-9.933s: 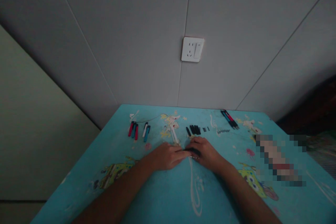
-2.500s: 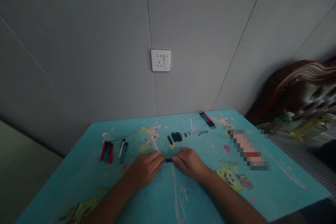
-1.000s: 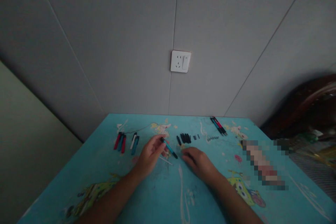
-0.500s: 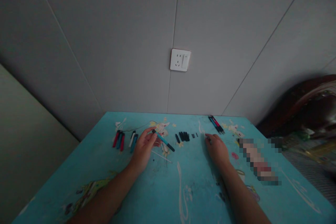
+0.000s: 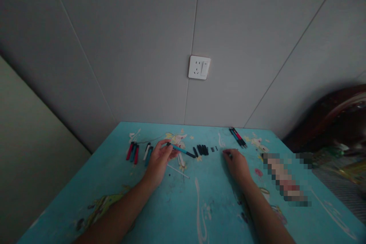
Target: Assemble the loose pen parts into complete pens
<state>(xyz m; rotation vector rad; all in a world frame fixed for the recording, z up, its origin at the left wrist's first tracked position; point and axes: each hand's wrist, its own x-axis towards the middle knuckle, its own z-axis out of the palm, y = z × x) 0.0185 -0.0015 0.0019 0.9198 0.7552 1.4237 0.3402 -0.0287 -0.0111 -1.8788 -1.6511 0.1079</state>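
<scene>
My left hand (image 5: 158,162) pinches a blue pen (image 5: 183,151) with black ends. Its far end points right, towards several short black pieces (image 5: 203,150) lying in a row. My right hand (image 5: 238,164) rests low over the table to the right of two tiny dark bits (image 5: 214,149). Its fingers are pressed together, and I cannot make out what is between them. By my left hand lie red and blue pen barrels (image 5: 133,153) and a white barrel (image 5: 146,151). A thin white stick (image 5: 178,171) lies below the held pen.
Blue and red pens (image 5: 238,137) lie at the back right of the blue patterned table (image 5: 171,213). A blurred-out long object (image 5: 283,179) is on the right. Behind the table, a socket (image 5: 199,67) sits on the grey wall (image 5: 143,45).
The blue pen has turned flatter, and its far end has swung up and right, close to the black pieces. My right hand stays in nearly the same place. The view has shifted slightly.
</scene>
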